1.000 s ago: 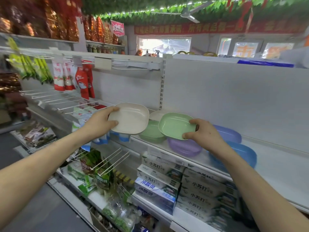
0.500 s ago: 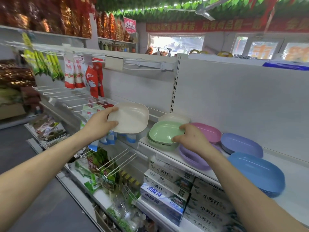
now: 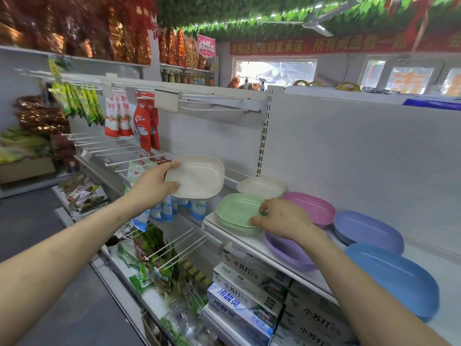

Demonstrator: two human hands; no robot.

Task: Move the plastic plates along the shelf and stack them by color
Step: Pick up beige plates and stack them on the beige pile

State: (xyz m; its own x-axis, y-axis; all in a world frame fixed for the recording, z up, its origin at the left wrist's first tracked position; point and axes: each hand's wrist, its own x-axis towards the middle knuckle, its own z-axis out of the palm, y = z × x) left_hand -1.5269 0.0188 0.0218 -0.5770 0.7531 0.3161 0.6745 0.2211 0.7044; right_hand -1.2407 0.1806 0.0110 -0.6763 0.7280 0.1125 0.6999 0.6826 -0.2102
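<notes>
My left hand (image 3: 153, 184) holds a cream plate (image 3: 197, 177) in the air, left of the shelf (image 3: 249, 242). My right hand (image 3: 280, 218) rests on the right rim of the green plate stack (image 3: 235, 213) at the shelf's left end, fingers curled on the top plate. Behind the green stack lies another cream plate (image 3: 262, 187). A pink stack (image 3: 313, 208) sits to the right. A purple stack (image 3: 287, 253) lies at the front edge under my right wrist, a lilac-blue stack (image 3: 368, 231) further right, and a blue stack (image 3: 399, 278) nearest me on the right.
White wire hooks (image 3: 172, 248) with hanging packets jut out left of the shelf. Boxes (image 3: 249, 275) fill the shelf below. The white back panel (image 3: 349, 151) rises behind the plates. The aisle floor (image 3: 37, 221) lies to the left.
My right hand has set the green plate down onto the green stack and stays on its rim. My left hand keeps the cream plate raised in about the same place.
</notes>
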